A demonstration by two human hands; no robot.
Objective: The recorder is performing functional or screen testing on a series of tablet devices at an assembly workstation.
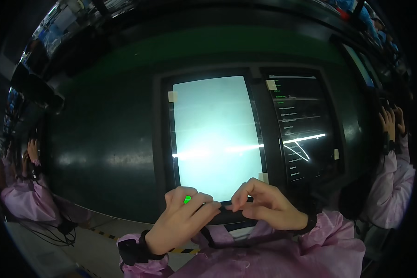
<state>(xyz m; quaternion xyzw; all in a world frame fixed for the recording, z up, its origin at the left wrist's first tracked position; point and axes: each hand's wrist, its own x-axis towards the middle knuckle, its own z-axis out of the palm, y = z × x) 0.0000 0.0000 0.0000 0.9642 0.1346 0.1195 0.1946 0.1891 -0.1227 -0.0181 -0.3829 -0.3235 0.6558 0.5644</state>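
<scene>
A tablet [215, 139] with a bright white lit screen stands upright on the dark green belt in front of me. My left hand [183, 222] and my right hand [264, 206] both pinch its bottom edge, fingers curled over the dark frame. A small green light shows between the fingers of my left hand. Small tabs of tape [172, 96] sit at the screen's corners. A second tablet [303, 127] with a dark screen and a list of pale text lines lies just to the right, untouched.
The dark green conveyor surface [106, 139] stretches left and right. Another person in a pink sleeve [21, 194] works at the left, one more in a pink sleeve [394, 180] at the right. Yellow-black floor tape [102, 233] runs below the belt.
</scene>
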